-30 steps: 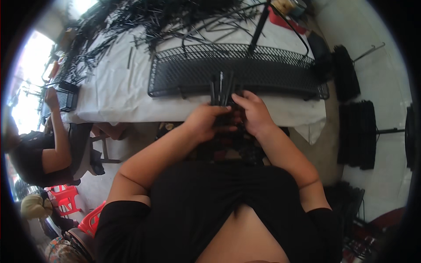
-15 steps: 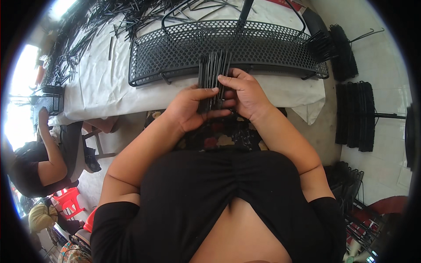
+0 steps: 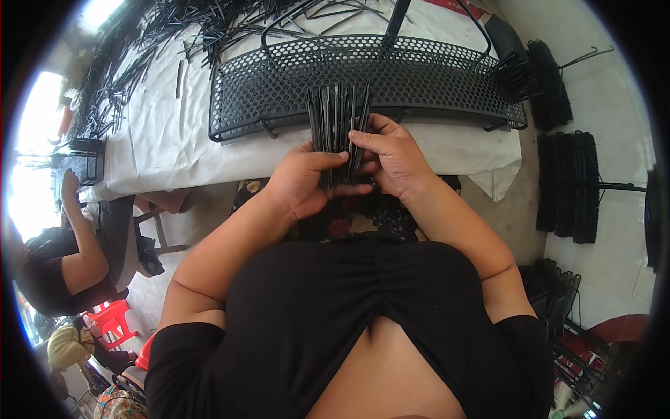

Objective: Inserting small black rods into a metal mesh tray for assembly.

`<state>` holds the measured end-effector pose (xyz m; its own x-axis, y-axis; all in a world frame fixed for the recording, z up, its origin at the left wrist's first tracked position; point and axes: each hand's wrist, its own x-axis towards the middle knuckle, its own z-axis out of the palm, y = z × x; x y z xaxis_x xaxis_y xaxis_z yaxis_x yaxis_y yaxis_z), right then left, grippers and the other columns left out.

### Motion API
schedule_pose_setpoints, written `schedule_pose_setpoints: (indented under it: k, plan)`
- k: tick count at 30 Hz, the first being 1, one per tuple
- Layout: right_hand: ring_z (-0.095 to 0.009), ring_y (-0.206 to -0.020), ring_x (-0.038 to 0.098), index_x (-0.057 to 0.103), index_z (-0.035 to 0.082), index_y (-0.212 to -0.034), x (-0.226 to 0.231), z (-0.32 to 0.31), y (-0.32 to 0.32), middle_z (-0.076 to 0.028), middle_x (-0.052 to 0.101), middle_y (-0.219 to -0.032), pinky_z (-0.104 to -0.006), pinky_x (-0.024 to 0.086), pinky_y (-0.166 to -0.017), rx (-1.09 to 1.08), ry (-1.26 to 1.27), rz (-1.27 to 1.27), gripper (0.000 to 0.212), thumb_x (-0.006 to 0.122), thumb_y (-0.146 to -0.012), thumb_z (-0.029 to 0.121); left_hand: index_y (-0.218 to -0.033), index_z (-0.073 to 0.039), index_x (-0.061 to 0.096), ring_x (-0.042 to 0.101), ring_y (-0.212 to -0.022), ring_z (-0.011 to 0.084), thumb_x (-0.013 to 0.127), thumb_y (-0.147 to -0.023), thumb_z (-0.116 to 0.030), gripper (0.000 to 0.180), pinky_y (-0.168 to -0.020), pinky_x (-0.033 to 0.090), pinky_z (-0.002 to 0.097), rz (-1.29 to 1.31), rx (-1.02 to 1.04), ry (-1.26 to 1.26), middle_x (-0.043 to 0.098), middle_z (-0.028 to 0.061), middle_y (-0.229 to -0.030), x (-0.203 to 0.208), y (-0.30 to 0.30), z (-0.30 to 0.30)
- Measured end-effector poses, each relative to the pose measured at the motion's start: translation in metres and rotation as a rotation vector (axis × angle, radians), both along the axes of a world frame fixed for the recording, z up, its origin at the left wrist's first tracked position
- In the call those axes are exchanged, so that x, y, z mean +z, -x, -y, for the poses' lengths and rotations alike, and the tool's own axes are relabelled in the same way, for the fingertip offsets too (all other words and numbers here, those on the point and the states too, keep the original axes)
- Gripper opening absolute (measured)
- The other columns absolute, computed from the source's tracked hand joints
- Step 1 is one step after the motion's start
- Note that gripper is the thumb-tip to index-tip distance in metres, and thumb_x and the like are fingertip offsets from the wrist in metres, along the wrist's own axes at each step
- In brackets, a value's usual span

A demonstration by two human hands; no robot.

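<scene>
A bundle of thin black strips stands fanned out in front of me, tips pointing away. My left hand is closed round its lower part, thumb across the front and fingers behind. My right hand pinches one or more strips at the right side, which stand slightly apart from the rest; their exact number is hard to make out. Just beyond the strip tips lies a curved black perforated metal basket with rod handles, on a table covered with white cloth.
Loose black strips are heaped at the far left of the table. Stacked black mesh parts stand by the right wall. A co-worker's arm reaches to the table at left, near a red plastic stool.
The strips have spread wider, and a gap has opened between the main bundle and those at my right fingers. My left hand has dropped slightly toward me.
</scene>
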<state>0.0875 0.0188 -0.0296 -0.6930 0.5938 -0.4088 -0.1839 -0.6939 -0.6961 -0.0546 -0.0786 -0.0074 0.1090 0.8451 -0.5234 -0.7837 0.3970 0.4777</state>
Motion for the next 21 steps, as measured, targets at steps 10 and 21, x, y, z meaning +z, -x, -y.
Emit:
schedule_pose_setpoints:
  k: [10,21]
  plan:
    - [-0.017,-0.069,0.065,0.061,0.004,-0.1,0.002,-0.007,0.004,-0.006,0.066,-0.087,-0.0343,0.054,-0.053,0.073,0.04,0.085,0.016,0.066,-0.087,0.012,-0.128,0.004,0.047,0.061,-0.107,0.0376,0.04,-0.094,-0.004,0.036,-0.089,0.051,0.0598,0.092,-0.078,0.022,0.06,0.0218,-0.115,-0.003,0.009,0.002]
    - [-0.018,-0.071,0.065,0.063,0.003,-0.097,-0.001,-0.012,0.016,-0.007,0.067,-0.086,-0.0343,0.055,-0.06,0.135,0.028,0.073,0.014,0.067,-0.085,0.009,-0.127,0.002,0.047,0.06,-0.106,0.0417,0.041,-0.097,-0.011,0.033,-0.091,0.049,0.0613,0.152,-0.1,0.047,0.06,0.0218,-0.117,-0.008,0.018,0.009]
